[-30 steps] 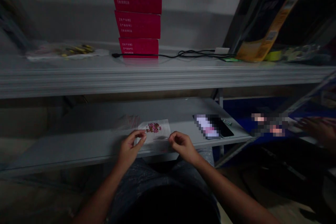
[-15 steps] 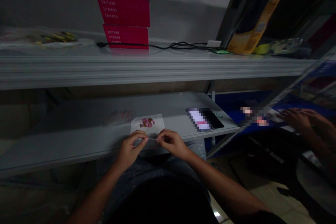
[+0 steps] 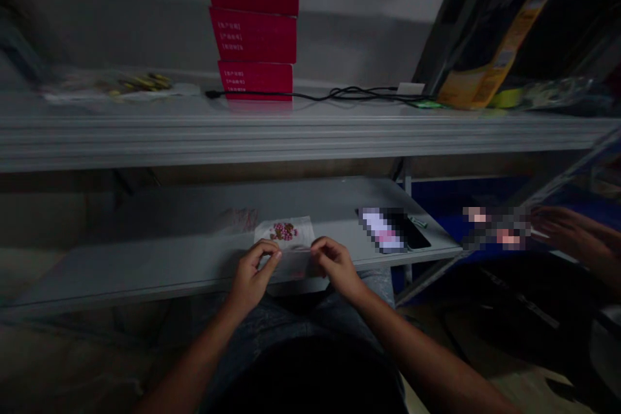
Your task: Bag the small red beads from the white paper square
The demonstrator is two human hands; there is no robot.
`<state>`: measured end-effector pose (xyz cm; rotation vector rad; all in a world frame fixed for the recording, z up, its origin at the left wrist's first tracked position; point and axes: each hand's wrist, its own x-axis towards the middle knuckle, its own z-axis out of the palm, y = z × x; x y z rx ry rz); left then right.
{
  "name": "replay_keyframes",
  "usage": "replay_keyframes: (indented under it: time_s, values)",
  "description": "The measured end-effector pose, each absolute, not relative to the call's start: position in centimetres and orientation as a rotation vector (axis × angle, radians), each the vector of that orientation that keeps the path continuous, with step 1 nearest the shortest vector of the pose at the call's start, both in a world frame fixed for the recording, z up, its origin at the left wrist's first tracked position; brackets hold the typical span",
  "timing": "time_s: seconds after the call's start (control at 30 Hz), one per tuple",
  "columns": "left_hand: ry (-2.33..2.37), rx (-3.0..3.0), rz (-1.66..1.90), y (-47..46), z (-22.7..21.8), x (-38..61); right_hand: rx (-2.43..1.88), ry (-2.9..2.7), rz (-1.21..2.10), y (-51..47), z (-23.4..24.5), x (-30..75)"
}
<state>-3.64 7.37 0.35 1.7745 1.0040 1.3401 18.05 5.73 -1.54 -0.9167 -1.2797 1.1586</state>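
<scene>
A person's left hand (image 3: pixel 253 272) and right hand (image 3: pixel 337 266) pinch a clear plastic film (image 3: pixel 294 262) between fingertips at the near edge of a white paper sheet (image 3: pixel 303 233) bearing pink beads (image 3: pixel 284 231) — all on a grey metal shelf (image 3: pixel 169 265) — with a phone (image 3: pixel 414 233) just right and a co-worker's hand (image 3: pixel 563 229) farther right.

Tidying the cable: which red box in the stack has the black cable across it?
The bottom red box: the black cable runs along its front, while the two boxes above it stay clear.

left hand (image 3: pixel 253 272), right hand (image 3: pixel 338 266), close together, fingers (image 3: pixel 320 246) curled inward
</scene>
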Motion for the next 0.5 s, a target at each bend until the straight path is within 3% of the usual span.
replay_keyframes:
  time_s: [0.37,0.5]
  values:
    - [1.091,1.800,1.252,11.8,2.4,-2.0,-1.117,-1.513,0.791,13.0,1.7,22.5]
    - [1.416,2.070,1.289,14.9,3.2,-7.9,-1.543,-1.632,0.625,18.9,2.3,26.4]
